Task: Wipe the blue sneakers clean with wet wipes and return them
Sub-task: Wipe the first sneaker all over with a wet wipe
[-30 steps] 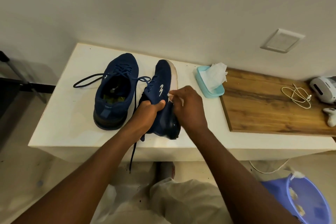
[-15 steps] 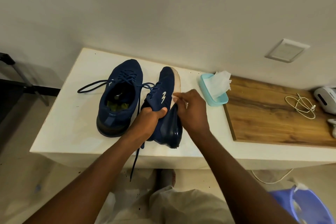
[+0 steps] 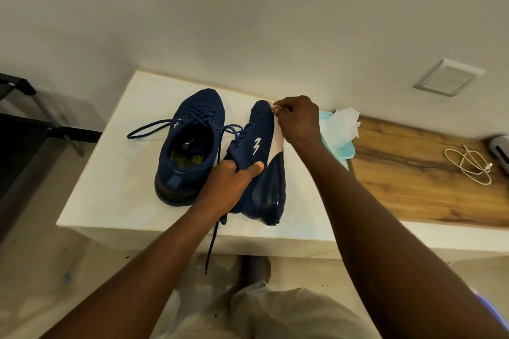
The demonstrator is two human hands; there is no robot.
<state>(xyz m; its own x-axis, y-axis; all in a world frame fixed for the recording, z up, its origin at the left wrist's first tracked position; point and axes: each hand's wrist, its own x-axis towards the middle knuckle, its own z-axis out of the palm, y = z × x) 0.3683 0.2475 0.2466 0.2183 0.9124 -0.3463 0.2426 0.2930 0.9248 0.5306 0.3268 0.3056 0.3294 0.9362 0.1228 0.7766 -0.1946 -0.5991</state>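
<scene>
While the left hand (image 3: 234,181) gripped the tilted sneaker (image 3: 256,143), the wipe (image 3: 276,110) barely pinched by the right hand (image 3: 298,121) could have slipped.

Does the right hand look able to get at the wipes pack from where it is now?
Probably yes: the wipes pack lies right beside the right hand, with nothing between them. But that hand is pinching a wipe against the tilted sneaker.

The person's left forearm (image 3: 165,256) and right forearm (image 3: 358,215) are bare down to the left hand (image 3: 234,181) and right hand (image 3: 298,121). The left thumbnail is cut short. A creased off-white garment (image 3: 275,311) covers the lap (shorts or trousers, the view cannot tell).
</scene>
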